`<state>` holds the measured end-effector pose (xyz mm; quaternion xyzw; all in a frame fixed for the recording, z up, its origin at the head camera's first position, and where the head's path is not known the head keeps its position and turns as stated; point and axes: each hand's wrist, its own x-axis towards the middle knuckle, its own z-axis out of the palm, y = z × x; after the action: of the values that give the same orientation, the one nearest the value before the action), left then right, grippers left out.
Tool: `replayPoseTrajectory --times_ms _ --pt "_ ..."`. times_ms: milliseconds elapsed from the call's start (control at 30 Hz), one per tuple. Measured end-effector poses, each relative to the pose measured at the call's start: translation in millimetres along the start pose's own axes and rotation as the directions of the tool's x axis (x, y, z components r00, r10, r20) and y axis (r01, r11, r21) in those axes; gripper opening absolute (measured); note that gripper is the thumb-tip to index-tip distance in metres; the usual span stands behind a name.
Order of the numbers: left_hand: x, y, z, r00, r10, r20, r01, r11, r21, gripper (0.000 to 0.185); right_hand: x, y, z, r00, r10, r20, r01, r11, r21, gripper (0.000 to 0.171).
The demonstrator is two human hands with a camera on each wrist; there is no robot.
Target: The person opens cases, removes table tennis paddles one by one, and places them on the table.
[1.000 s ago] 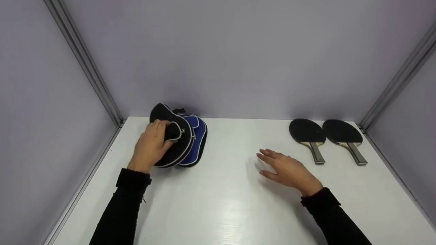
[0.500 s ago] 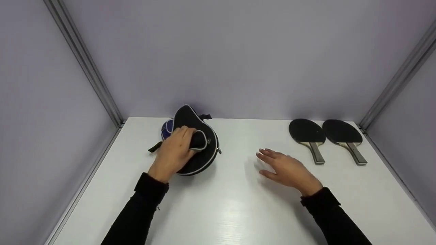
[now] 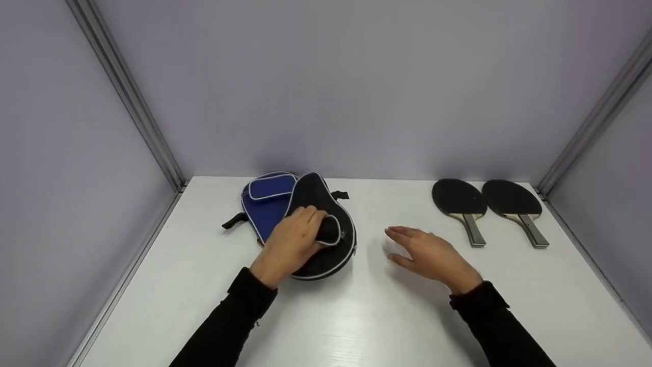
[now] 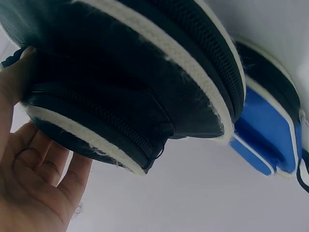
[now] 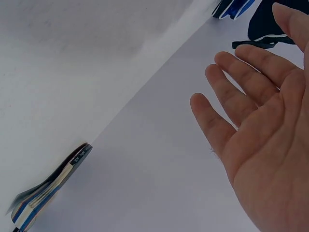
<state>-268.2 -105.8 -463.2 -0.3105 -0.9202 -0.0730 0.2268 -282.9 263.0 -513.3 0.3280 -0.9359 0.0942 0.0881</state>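
1. Leftmost on the white table [image 3: 356, 316] lies a blue case [image 3: 266, 204], flat, near the back wall, with a black strap sticking out at its left side.
2. Just right of it, and overlapping its right edge, is a black case [image 3: 318, 214] with white piping; the left wrist view shows it [image 4: 145, 72] raised off the table on the near side, with the blue case [image 4: 268, 140] lower and behind.
3. Gripping the black case is the left hand [image 3: 288, 244]: its fingers [image 3: 305, 216] are curled over the case's narrow handle end, with the thumb underneath as seen from the wrist [image 4: 29, 183].
4. Further right, well apart from the cases, the right hand [image 3: 430, 252] hovers just above the table, palm down; its fingers [image 5: 227, 92] are straight and slightly spread, holding nothing.
5. Rightmost, near the back corner, two black paddles lie side by side with handles toward the person: the left paddle [image 3: 458, 199] and the right paddle [image 3: 512, 199], their blades touching or nearly so.
6. From the right wrist, one paddle [image 5: 53, 186] shows edge-on at the lower left.
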Motion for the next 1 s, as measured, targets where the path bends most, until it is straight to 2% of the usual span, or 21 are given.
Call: replayPoseTrajectory --times_ms 100,167,267,300,367,500,533,600,800,1000 --pt "0.1 7.3 6.1 0.999 0.032 0.018 -0.032 0.999 0.015 0.062 1 -2 -2 1.000 0.014 0.014 -0.014 1.000 0.006 0.059" --pt "-0.1 11.1 9.7 0.998 0.050 0.030 -0.050 0.999 0.018 0.064 1 -14 -13 0.998 0.043 0.050 -0.043 0.999 0.009 0.057" --pt "0.4 16.0 15.9 0.997 0.065 0.042 -0.066 0.997 0.028 0.064 2 -20 -16 0.994 0.073 0.080 -0.073 0.997 0.002 0.054" --pt "0.6 10.7 32.3 0.996 0.074 0.043 -0.075 0.997 0.031 0.066 2 -21 -16 0.994 0.076 0.084 -0.076 0.997 -0.004 0.053" --pt "2.8 15.5 35.2 0.994 0.070 0.079 -0.074 0.996 0.045 0.066 3 -20 -15 0.993 0.082 0.086 -0.081 0.997 -0.007 0.050" --pt "6.8 26.3 39.9 0.987 0.077 0.141 -0.088 0.993 0.075 0.065 4 -21 -13 0.992 0.086 0.090 -0.086 0.996 -0.008 0.045" --pt "7.9 36.0 27.2 0.984 0.074 0.159 -0.088 0.993 0.080 0.063 4 -21 -12 0.992 0.086 0.090 -0.086 0.996 -0.006 0.043" --pt "7.9 39.7 31.6 0.982 0.089 0.165 -0.105 0.990 0.090 0.062 4 -22 -11 0.992 0.082 0.092 -0.082 0.997 0.000 0.041" --pt "6.0 43.7 42.4 0.980 0.113 0.162 -0.131 0.986 0.105 0.064 5 -26 -8 0.995 0.038 0.087 -0.040 0.999 0.020 0.032" --pt "6.8 43.0 42.0 0.981 0.082 0.174 -0.092 0.995 0.049 0.072 7 -33 -3 0.991 -0.030 0.127 0.024 0.998 0.051 0.026"
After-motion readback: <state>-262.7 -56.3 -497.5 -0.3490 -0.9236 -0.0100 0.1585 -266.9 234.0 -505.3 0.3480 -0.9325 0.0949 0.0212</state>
